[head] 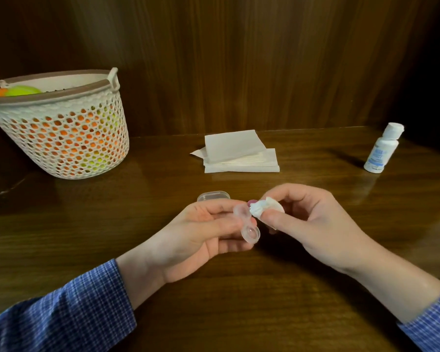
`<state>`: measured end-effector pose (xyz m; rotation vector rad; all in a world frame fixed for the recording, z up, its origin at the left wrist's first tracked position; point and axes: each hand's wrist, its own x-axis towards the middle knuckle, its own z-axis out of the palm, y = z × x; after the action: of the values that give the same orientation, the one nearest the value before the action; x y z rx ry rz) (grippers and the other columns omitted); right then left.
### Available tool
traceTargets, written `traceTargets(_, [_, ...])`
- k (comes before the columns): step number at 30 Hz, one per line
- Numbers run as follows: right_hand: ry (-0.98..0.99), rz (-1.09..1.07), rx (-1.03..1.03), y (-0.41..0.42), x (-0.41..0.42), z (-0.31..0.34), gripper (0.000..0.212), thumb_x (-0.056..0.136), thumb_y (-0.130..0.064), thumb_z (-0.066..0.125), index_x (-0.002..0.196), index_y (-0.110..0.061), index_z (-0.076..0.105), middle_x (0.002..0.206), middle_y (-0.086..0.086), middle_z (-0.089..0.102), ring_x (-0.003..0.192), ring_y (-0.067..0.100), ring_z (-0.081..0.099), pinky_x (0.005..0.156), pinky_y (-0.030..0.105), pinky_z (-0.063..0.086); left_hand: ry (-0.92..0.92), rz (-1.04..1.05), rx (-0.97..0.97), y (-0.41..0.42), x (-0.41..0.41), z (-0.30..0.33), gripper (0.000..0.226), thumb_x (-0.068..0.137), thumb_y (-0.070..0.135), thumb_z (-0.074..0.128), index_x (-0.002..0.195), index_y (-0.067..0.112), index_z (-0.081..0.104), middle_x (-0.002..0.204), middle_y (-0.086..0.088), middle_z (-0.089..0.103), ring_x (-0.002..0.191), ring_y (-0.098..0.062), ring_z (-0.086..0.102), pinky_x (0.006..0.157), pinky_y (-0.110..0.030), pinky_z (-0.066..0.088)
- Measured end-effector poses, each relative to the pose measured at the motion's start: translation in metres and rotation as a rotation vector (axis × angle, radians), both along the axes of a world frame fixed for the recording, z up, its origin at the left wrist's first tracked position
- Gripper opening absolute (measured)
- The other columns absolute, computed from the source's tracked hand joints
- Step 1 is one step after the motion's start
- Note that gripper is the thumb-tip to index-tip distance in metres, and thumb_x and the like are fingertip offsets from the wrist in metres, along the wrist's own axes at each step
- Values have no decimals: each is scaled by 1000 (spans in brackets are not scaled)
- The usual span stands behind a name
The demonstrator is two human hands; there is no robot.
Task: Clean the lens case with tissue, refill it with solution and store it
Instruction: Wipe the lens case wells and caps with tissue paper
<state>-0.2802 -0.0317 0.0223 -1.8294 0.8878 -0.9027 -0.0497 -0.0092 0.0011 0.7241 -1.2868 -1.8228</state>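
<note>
Surface (239, 301): dark polished wood, running back to a panelled wall; everything sits on it or is held just above it.
Basket (61, 138): white perforated plastic, far left, well apart from the work, orange and green things inside.
Tissue stack (239, 153): folded white sheets, straight ahead beyond the hands, nearer the right hand than the left.
Solution bottle (381, 151): small, white, capped, upright at the far right; the right hand is plainly the closer one for reaching it.
Left hand (201, 235): fingers curled round the lens case, thumb on top, holding it off the surface.
Right hand (310, 219): pinching a crumpled tissue wad between thumb and fingertips.
Clear lid (213, 196): a small transparent piece lying just behind the left hand.
Lens case (247, 224): clear, two wells; its long axis runs near to far, the near well open towards the viewer.
Tissue wad (266, 208): touching or just beside the far well, to the case's right.
Judgement: wiping is under way; the near well probably comes next, so the wad must shift towards the person along that axis.
</note>
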Motion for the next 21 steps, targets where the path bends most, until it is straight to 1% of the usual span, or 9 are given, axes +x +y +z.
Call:
traceTargets(1, [36, 2, -89, 1, 1, -1, 11, 92, -25, 71, 99, -32, 76, 95, -5, 75, 89, 12, 70, 78, 24, 57, 5, -27, 9, 0, 0, -1, 35, 98, 16, 69, 130, 4, 66, 106, -9, 70, 100, -20, 67, 90, -33, 57])
traceTargets(3, [59, 12, -159, 4, 2, -4, 9, 92, -33, 69, 100, -35, 73, 98, -7, 75, 98, 16, 70, 85, 26, 57, 2, -46, 23, -1, 0, -2, 36, 99, 15, 65, 133, 4, 64, 106, -9, 71, 99, -19, 68, 88, -32, 58])
traceTargets(6, [100, -7, -227, 5, 2, -7, 9, 92, -38, 66, 99, -36, 71, 97, -12, 72, 97, 17, 67, 84, 28, 56, 5, -53, 53, -1, 0, 0, 37, 99, 17, 63, 134, 5, 64, 106, -9, 71, 97, -17, 68, 85, -30, 59])
traceTargets(10, [91, 7, -293, 6, 4, -8, 12, 94, -31, 65, 101, -30, 75, 97, -12, 73, 99, 22, 68, 92, 45, 57, 7, -49, 89, -2, 0, 1, 35, 99, 19, 61, 131, 4, 65, 104, -9, 71, 94, -16, 67, 83, -28, 59])
traceTargets(11, [95, 9, -299, 5, 5, -9, 13, 94, -31, 65, 101, -29, 76, 99, -11, 73, 101, 22, 68, 93, 46, 57, 5, -47, 93, -2, -1, 1, 35, 99, 20, 61, 130, 3, 65, 103, -8, 71, 94, -16, 67, 83, -28, 59])
traceTargets(15, [97, 24, -313, 5, 4, -9, 13, 94, -29, 65, 103, -31, 74, 102, -13, 72, 104, 19, 69, 91, 36, 56, -18, -39, 91, -2, -2, 2, 36, 99, 21, 60, 129, 2, 65, 103, -9, 71, 92, -16, 67, 81, -27, 59])
traceTargets(17, [91, 43, -303, 6, 4, -10, 12, 94, -30, 65, 103, -33, 73, 102, -13, 73, 105, 20, 69, 92, 36, 56, -35, -30, 95, -1, -2, 2, 40, 97, 23, 62, 129, -1, 64, 102, -9, 71, 91, -16, 68, 79, -27, 59])
traceTargets(19, [98, 51, -284, 6, 6, -10, 12, 93, -37, 64, 102, -36, 73, 102, -13, 73, 106, 17, 69, 92, 36, 55, -46, -26, 103, -1, -3, 2, 40, 97, 22, 63, 129, -2, 63, 101, -9, 72, 90, -16, 68, 78, -26, 59])
traceTargets(21, [84, 45, -273, 5, 7, -10, 12, 92, -39, 66, 98, -34, 75, 100, -10, 73, 103, 20, 69, 91, 42, 56, -57, -29, 102, -1, -4, 3, 39, 97, 20, 61, 128, -3, 64, 101, -9, 72, 89, -16, 68, 77, -26, 58])
